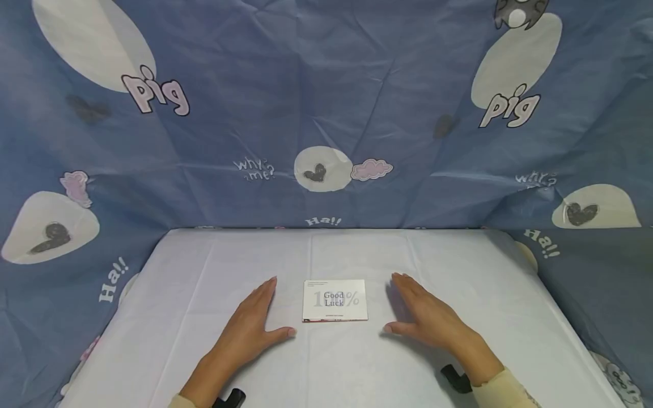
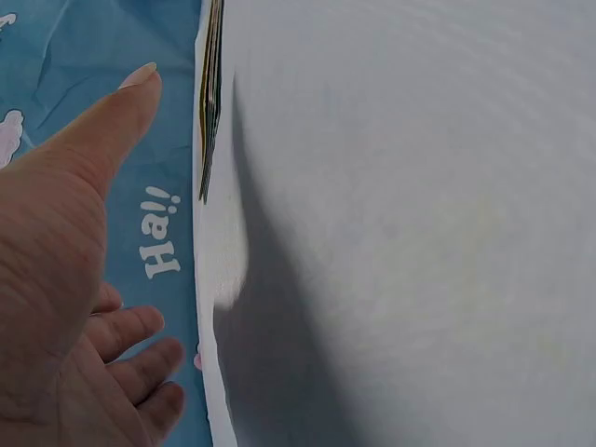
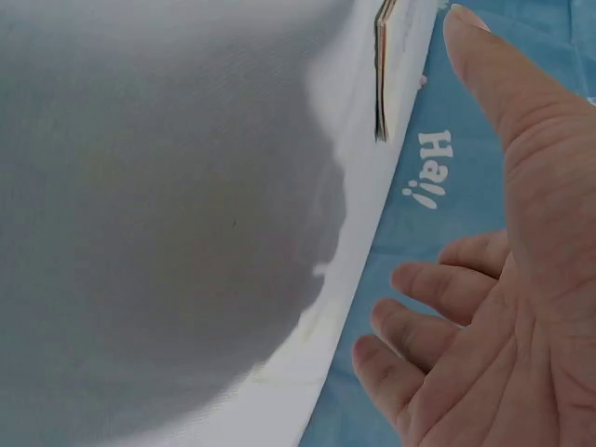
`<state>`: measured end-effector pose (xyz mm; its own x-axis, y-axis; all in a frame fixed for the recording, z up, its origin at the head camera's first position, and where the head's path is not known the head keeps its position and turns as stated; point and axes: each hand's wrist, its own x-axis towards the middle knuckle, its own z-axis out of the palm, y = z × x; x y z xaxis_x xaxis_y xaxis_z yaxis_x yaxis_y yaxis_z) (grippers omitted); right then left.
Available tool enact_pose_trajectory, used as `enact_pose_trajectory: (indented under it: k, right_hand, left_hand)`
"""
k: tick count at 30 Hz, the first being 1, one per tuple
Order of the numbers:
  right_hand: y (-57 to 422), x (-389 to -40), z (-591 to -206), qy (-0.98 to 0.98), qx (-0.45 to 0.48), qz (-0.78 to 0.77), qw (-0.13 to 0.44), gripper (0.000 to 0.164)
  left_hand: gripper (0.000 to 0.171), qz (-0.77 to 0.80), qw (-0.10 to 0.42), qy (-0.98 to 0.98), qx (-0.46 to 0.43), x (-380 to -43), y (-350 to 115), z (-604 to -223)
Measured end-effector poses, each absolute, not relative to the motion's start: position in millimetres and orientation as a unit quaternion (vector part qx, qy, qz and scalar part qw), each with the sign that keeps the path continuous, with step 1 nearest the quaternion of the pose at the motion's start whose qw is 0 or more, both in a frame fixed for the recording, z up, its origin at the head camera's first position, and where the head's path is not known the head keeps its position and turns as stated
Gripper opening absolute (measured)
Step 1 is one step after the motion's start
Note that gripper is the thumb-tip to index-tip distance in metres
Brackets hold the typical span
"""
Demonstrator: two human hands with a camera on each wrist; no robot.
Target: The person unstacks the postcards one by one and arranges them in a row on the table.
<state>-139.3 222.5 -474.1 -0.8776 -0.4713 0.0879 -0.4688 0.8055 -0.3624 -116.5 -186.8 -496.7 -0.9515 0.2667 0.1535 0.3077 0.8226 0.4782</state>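
A small stack of cards or a folded booklet (image 1: pixel 335 300), white on top and printed "Good Luck" over "100%", lies flat near the middle of the table. Its layered edge (image 2: pixel 211 102) shows in the left wrist view, and the right wrist view catches the other end of the stack (image 3: pixel 382 79). To its left my left hand (image 1: pixel 248 328) hovers apart from it, fingers extended and thumb spread. My right hand (image 1: pixel 433 317) is held likewise on the other side, casting a shadow on the cloth. Neither hand touches the stack.
A white cloth (image 1: pixel 245 255) covers the table. Behind and at both sides hangs a blue printed curtain (image 1: pixel 214 124) with "pig" and "Ha!!" lettering. Black wrist camera parts (image 1: pixel 456 378) show beneath the wrists.
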Motion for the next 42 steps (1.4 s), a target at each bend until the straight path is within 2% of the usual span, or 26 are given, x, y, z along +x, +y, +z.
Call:
enact_pose_trajectory:
  k: [7,42]
  right_hand:
    - [220,-143,-474,0.945,-0.267,-0.188,0.003,0.108]
    - [198,-156,-482,0.937,-0.286,-0.199,0.026,0.105]
  left_hand:
    - [0.12,-0.26,0.011,-0.954,-0.152,-117,-183,-500]
    - [0.114,-0.246,-0.025,-0.954,-0.167,-127,-163,-485]
